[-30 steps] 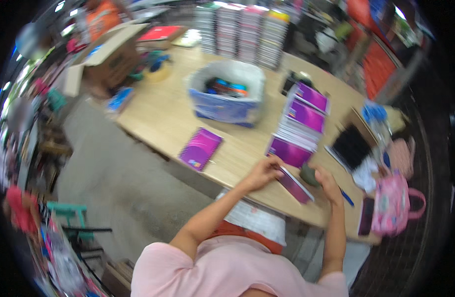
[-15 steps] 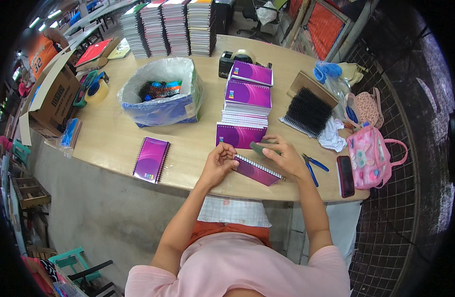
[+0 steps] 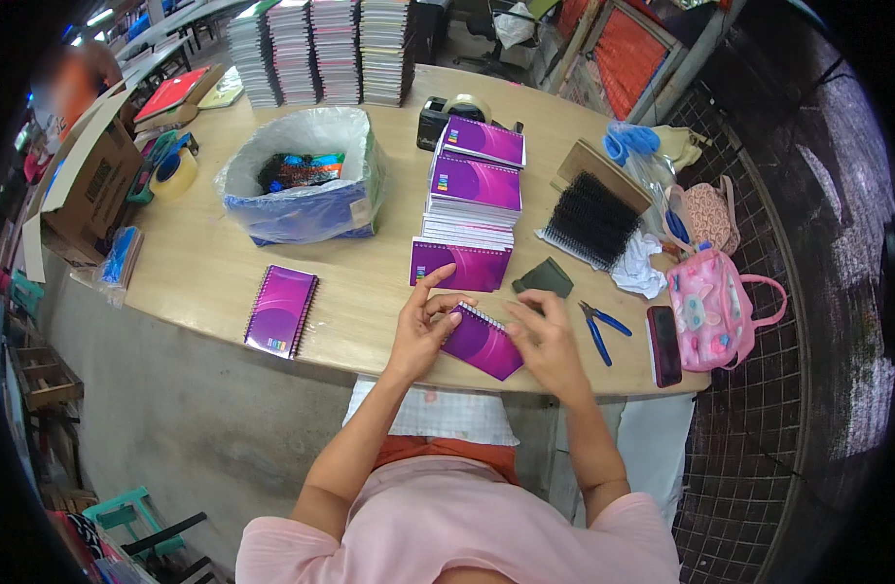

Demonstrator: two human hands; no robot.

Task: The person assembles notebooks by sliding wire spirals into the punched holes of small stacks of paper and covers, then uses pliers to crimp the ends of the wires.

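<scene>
A small purple notebook point(image 3: 483, 345) with a wire spiral along its top edge is tilted in front of me at the table's near edge. My left hand point(image 3: 426, 329) grips its left end between thumb and fingers. At the spiral's right end, the curled fingers and thumb of my right hand point(image 3: 545, 341) close on the notebook's edge, slightly blurred. Just beyond that hand a dark green flat piece point(image 3: 545, 279) lies on the table. A row of purple notebooks point(image 3: 467, 224) stretches away behind my hands. Blue-handled pliers point(image 3: 601, 331) lie to the right.
One purple notebook point(image 3: 281, 310) lies on the left. Farther back stand a plastic-lined bin point(image 3: 311, 219), tall notebook stacks point(image 3: 336, 54) and a tape dispenser point(image 3: 438, 122). Black spiral wires point(image 3: 591, 222), a phone point(image 3: 664, 346) and a pink bag point(image 3: 710, 311) occupy the right. A cardboard box point(image 3: 92, 185) sits left.
My right hand has let go of the dark green piece, which now lies on the table, and has come down to the notebook's right end. The notebook's cover has turned more toward view.
</scene>
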